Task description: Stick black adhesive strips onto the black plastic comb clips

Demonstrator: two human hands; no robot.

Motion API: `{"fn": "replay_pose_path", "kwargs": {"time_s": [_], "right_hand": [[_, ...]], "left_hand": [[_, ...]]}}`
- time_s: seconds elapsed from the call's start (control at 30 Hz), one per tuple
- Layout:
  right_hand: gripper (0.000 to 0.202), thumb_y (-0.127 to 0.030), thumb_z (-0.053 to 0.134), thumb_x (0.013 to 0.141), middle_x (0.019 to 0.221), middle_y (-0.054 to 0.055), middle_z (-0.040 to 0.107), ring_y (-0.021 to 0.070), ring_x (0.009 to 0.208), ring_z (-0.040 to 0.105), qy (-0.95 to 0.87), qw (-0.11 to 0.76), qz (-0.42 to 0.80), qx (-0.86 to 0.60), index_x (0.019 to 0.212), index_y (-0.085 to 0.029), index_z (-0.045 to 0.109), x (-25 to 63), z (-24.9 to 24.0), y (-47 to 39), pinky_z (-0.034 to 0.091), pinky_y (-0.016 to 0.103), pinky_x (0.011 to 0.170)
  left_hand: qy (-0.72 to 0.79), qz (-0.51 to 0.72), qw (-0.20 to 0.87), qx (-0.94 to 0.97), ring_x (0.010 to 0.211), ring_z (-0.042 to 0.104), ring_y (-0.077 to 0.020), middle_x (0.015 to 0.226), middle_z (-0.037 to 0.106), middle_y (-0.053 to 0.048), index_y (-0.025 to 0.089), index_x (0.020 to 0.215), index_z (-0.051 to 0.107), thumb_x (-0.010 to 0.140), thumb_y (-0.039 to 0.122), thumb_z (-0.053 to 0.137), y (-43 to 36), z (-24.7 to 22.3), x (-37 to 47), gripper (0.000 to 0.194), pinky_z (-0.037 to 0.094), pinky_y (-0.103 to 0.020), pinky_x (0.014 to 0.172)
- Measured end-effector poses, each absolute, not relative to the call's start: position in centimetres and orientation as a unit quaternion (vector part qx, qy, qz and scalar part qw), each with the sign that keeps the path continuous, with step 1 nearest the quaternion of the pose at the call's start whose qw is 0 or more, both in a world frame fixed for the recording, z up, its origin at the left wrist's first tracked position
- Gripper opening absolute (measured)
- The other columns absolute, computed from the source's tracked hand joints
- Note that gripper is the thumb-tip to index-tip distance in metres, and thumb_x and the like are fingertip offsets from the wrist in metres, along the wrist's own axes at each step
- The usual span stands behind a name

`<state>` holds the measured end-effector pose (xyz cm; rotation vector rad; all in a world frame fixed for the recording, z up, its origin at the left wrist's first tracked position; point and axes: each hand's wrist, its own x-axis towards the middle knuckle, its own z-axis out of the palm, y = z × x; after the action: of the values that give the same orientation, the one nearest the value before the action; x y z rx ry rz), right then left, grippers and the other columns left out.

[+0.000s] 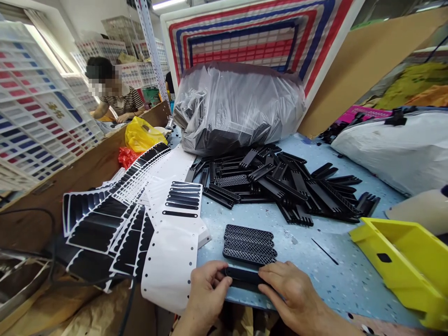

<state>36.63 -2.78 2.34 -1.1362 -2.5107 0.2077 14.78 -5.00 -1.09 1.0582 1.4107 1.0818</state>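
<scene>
At the table's near edge, my left hand point(209, 285) and my right hand point(289, 287) pinch the two ends of a long, flat black plastic piece point(244, 274). My fingers cover both its ends. Just beyond it, several black pieces with a crosshatched face point(249, 242) lie side by side in a block. To the left of my hands is a white backing sheet point(168, 263) with rows of small holes. On an adjoining sheet, several black adhesive strips point(182, 196) with rounded ends remain stuck.
A heap of black plastic pieces point(280, 182) spreads across the blue table point(290, 240). Behind it sits a filled plastic bag point(241, 107). Fanned black sticker sheets point(101, 221) lie left, a yellow bin point(402, 266) right. Another person point(121, 100) sits at the far left.
</scene>
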Motion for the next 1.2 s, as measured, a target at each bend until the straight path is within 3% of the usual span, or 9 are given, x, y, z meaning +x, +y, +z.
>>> {"fn": "replay_pose_path", "kwargs": {"time_s": [0.6,0.93,1.2], "right_hand": [[0.024,-0.008,0.052,0.084,0.079,0.004,0.075,0.0203,0.069,0.068,-0.887,0.179,0.077,-0.419,0.081,-0.021,0.071,36.21,2.36,-2.85,0.043,0.032,0.065],[0.019,-0.015,0.057,0.087,0.085,0.004,0.078,0.0182,0.073,0.073,-0.866,0.230,0.166,-0.411,0.088,-0.022,0.075,36.73,2.19,-2.75,0.054,0.028,0.067],[0.022,-0.014,0.054,0.087,0.084,0.007,0.079,0.0202,0.073,0.074,-0.863,0.271,0.124,-0.407,0.089,-0.020,0.075,36.92,2.37,-2.73,0.057,0.027,0.063]], "left_hand": [[0.577,0.456,0.528,0.425,0.050,0.050,-0.0126,0.053,0.058,0.001,0.014,0.085,0.079,0.062,0.025,0.067,-4.95,-1.49,14.65,0.028,0.038,-0.023,0.050],[0.561,0.461,0.562,0.396,0.048,0.052,-0.0115,0.052,0.058,0.003,0.013,0.084,0.076,0.059,0.023,0.069,-4.78,-1.67,14.38,0.028,0.038,-0.022,0.049],[0.556,0.460,0.566,0.398,0.049,0.052,-0.0119,0.054,0.060,0.001,0.013,0.083,0.077,0.058,0.021,0.069,-4.76,-1.76,14.28,0.027,0.038,-0.023,0.050]]}}
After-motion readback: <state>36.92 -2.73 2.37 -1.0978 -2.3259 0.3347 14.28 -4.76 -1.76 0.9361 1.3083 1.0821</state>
